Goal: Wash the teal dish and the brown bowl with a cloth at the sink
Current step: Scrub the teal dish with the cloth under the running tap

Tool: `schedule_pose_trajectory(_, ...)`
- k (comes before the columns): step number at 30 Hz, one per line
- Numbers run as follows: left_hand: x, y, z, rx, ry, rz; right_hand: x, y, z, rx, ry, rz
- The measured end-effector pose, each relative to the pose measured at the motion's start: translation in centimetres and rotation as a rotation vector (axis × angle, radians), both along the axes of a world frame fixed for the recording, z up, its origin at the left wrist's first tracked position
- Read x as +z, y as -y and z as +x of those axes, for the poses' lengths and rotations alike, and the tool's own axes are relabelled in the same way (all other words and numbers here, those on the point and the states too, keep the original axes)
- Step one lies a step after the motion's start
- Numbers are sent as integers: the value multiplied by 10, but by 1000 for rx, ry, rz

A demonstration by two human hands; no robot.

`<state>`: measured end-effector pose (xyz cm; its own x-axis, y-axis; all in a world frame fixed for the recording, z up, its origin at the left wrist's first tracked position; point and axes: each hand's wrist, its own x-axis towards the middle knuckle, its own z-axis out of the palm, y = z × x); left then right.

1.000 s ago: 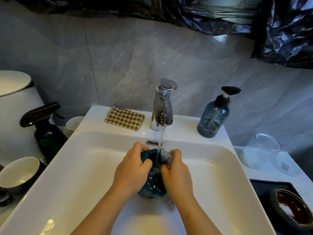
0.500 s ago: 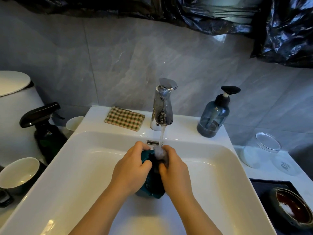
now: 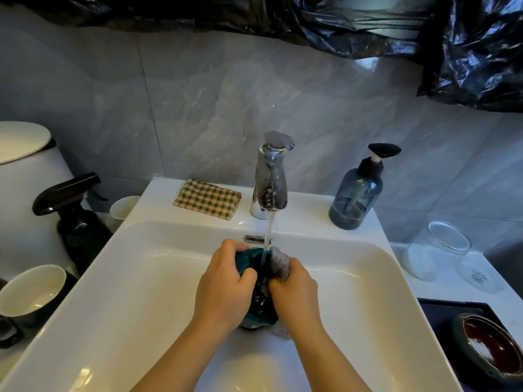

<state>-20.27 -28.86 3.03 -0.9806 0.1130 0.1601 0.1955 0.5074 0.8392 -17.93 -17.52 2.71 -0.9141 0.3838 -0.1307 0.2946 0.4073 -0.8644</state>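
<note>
Over the white sink [image 3: 147, 281], my left hand [image 3: 226, 287] grips the teal dish [image 3: 249, 258] by its left rim and holds it on edge. My right hand [image 3: 297, 292] holds a wet grey cloth [image 3: 280, 263] bunched against the dish's inner face. Water runs from the chrome tap [image 3: 270, 179] onto the dish and the cloth. Much of the dish is hidden between my hands. The brown bowl [image 3: 492, 349] sits on a black tray [image 3: 441, 315] at the lower right, untouched.
A checked cloth [image 3: 208, 198] lies on the sink ledge left of the tap, and a soap pump bottle [image 3: 356, 193] stands to its right. A dark spray bottle [image 3: 76, 219], a small white cup [image 3: 124, 206] and a white-lined bowl [image 3: 31, 292] stand at left. A glass jar [image 3: 435, 250] stands at right.
The grey cloth in my right hand has shifted up and down along the dish under the stream and now shows above my fingers. My left hand keeps its hold.
</note>
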Motion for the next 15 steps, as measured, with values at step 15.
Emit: schedule_pose_trajectory(15,-1,-6,9,22,-112,134,5,4,-2,-209,3,-370)
